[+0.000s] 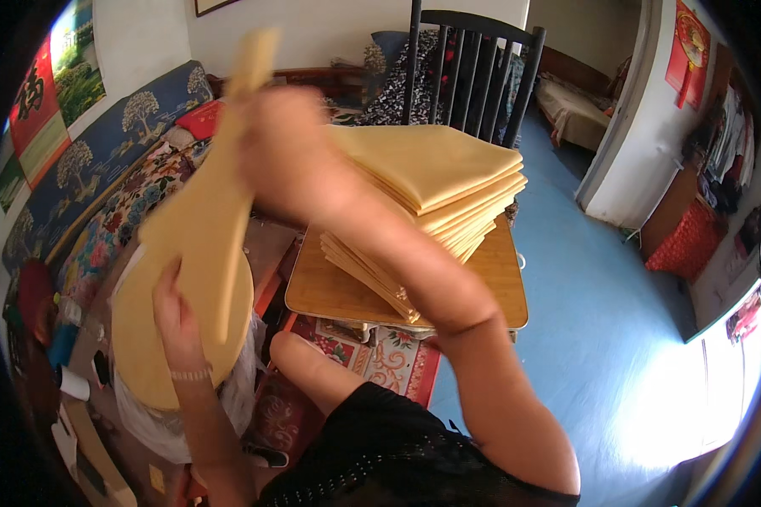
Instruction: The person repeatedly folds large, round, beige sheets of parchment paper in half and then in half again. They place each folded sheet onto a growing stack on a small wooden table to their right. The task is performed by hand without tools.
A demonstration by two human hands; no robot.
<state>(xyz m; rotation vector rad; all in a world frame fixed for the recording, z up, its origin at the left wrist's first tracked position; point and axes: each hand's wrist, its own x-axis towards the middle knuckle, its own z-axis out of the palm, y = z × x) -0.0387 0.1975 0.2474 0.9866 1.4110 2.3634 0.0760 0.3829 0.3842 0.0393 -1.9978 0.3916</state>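
Observation:
A blurred yellow sheet (pixel 193 222), fabric-like, hangs from my right hand (pixel 285 142), which is raised in front of me and closed on its upper part. Below, my left hand (pixel 176 310), with a pale bracelet on the wrist, rests against the sheet's lower left side; whether its fingers grip the sheet is unclear. Under both lies a round yellow surface (pixel 139 355) with clear plastic (pixel 241 399) around its side. To the right, partly behind my right forearm, a tall stack of folded yellow sheets (pixel 447 161) sits on a small wooden-topped table (pixel 498 291).
A black slatted chair (pixel 475 38) stands behind the stack. Along the left wall runs a sofa or bed with a floral cover (pixel 111 234). A patterned red rug (pixel 380 367) lies by my knee, and blue floor (pixel 577 266) extends rightward to a doorway.

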